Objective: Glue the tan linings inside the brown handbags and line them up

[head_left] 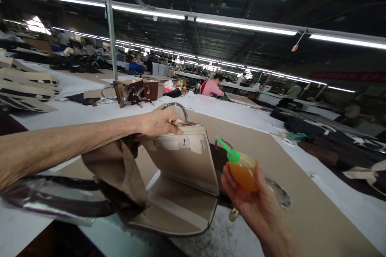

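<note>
My left hand point(159, 122) grips the top edge of a tan and brown handbag point(183, 176) and holds it open and upright on the cardboard-covered table point(301, 192). A brown fabric lining point(120, 168) spills out on its left side. My right hand point(250, 200) is closed around a small squeeze bottle of orange liquid point(243, 168) with a green nozzle pointing up and left towards the bag. The bag's plastic-wrapped handle point(279, 192) lies behind my right hand.
More brown bags point(135, 91) stand further back on the white table. Stacked tan panels point(24, 88) lie at far left. Dark fabric pieces point(331, 140) cover the right side. A metal pole point(110, 24) rises behind. A person in pink point(212, 87) and other people work far off.
</note>
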A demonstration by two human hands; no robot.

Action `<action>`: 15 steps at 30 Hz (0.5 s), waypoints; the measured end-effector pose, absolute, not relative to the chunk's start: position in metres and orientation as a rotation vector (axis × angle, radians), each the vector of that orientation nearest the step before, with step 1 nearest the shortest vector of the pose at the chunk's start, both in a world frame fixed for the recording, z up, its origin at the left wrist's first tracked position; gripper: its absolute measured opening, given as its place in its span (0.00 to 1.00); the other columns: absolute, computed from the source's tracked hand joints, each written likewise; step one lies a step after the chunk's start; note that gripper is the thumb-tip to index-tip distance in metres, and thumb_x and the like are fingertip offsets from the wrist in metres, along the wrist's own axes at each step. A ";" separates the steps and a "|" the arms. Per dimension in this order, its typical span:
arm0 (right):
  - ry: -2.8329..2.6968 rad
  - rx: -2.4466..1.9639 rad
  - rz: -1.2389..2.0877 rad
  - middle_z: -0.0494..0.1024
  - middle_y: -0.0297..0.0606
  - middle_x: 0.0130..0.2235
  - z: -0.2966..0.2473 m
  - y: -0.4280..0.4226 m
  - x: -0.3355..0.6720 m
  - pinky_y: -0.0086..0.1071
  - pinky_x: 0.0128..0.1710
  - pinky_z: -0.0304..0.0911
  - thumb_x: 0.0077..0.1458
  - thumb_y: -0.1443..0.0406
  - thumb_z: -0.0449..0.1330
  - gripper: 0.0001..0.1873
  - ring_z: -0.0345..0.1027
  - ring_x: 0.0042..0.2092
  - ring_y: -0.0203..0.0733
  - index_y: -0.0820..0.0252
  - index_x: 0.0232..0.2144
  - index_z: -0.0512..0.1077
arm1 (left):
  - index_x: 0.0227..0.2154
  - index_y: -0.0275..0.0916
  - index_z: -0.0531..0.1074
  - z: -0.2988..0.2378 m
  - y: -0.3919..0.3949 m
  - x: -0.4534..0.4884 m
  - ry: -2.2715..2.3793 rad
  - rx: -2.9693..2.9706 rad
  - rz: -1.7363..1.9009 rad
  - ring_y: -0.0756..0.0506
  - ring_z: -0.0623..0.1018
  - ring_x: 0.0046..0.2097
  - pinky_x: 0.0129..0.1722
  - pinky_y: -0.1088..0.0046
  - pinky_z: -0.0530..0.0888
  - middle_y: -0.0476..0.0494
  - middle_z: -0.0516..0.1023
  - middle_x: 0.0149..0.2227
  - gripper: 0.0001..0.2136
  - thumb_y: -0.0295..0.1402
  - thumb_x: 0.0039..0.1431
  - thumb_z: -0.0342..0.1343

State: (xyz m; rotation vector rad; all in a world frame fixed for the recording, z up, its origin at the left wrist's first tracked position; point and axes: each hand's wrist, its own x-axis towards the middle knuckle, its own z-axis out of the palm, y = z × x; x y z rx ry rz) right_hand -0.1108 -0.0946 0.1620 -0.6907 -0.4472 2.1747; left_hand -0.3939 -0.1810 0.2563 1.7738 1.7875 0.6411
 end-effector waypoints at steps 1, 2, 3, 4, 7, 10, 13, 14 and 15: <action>-0.497 -0.706 2.142 0.78 0.44 0.40 0.159 -0.093 -0.107 0.38 0.35 0.73 0.45 0.59 0.70 0.22 0.74 0.38 0.48 0.60 0.42 0.72 | 0.27 0.34 0.71 0.258 -0.178 -0.394 1.778 1.802 0.578 0.50 0.63 0.28 0.27 0.78 0.59 0.52 0.63 0.23 0.10 0.37 0.50 0.54; -0.560 -0.727 2.105 0.78 0.43 0.40 0.157 -0.092 -0.102 0.32 0.31 0.73 0.44 0.60 0.71 0.23 0.75 0.37 0.47 0.59 0.42 0.72 | 0.27 0.34 0.72 0.257 -0.175 -0.395 1.766 1.819 0.527 0.50 0.64 0.28 0.27 0.78 0.60 0.52 0.64 0.23 0.09 0.36 0.49 0.54; -0.632 -0.748 2.062 0.79 0.42 0.40 0.155 -0.091 -0.097 0.29 0.29 0.72 0.43 0.61 0.72 0.24 0.75 0.36 0.46 0.59 0.43 0.72 | 0.26 0.34 0.72 0.253 -0.171 -0.395 1.757 1.825 0.494 0.50 0.64 0.28 0.27 0.78 0.60 0.52 0.64 0.23 0.08 0.35 0.48 0.55; -0.709 -0.763 2.013 0.79 0.41 0.39 0.153 -0.089 -0.092 0.27 0.27 0.72 0.43 0.61 0.72 0.25 0.75 0.35 0.46 0.58 0.44 0.71 | 0.25 0.34 0.72 0.248 -0.167 -0.395 1.752 1.826 0.471 0.50 0.64 0.28 0.28 0.78 0.60 0.53 0.64 0.22 0.08 0.34 0.46 0.55; -0.909 -0.791 1.869 0.79 0.40 0.41 0.151 -0.087 -0.078 0.29 0.32 0.73 0.42 0.60 0.72 0.30 0.75 0.38 0.48 0.57 0.48 0.68 | 0.24 0.33 0.74 0.230 -0.153 -0.396 1.673 1.792 0.465 0.49 0.65 0.28 0.28 0.77 0.62 0.53 0.65 0.21 0.07 0.32 0.44 0.57; -1.076 -0.835 1.755 0.77 0.43 0.45 0.154 -0.082 -0.069 0.34 0.39 0.72 0.38 0.60 0.74 0.36 0.72 0.44 0.50 0.57 0.50 0.65 | 0.33 0.32 0.77 0.215 -0.139 -0.396 1.575 1.776 0.529 0.48 0.67 0.30 0.30 0.77 0.64 0.52 0.69 0.23 0.12 0.30 0.43 0.58; -1.238 -0.864 1.615 0.74 0.42 0.49 0.160 -0.077 -0.066 0.34 0.43 0.70 0.35 0.60 0.74 0.40 0.70 0.48 0.51 0.55 0.51 0.64 | 0.40 0.33 0.77 0.209 -0.128 -0.399 1.475 1.755 0.573 0.47 0.70 0.34 0.36 0.77 0.67 0.52 0.76 0.28 0.18 0.27 0.42 0.59; -1.279 -0.858 1.555 0.74 0.41 0.49 0.163 -0.075 -0.066 0.32 0.43 0.69 0.34 0.60 0.75 0.40 0.69 0.48 0.51 0.54 0.50 0.64 | 0.40 0.33 0.77 0.209 -0.125 -0.400 1.439 1.738 0.585 0.47 0.71 0.35 0.38 0.76 0.68 0.50 0.78 0.31 0.18 0.27 0.42 0.59; -1.313 -0.853 1.496 0.74 0.40 0.50 0.166 -0.074 -0.067 0.31 0.44 0.68 0.33 0.60 0.75 0.40 0.69 0.48 0.50 0.53 0.50 0.64 | 0.39 0.33 0.77 0.208 -0.123 -0.402 1.424 1.724 0.613 0.46 0.72 0.36 0.40 0.75 0.68 0.49 0.79 0.33 0.17 0.27 0.41 0.59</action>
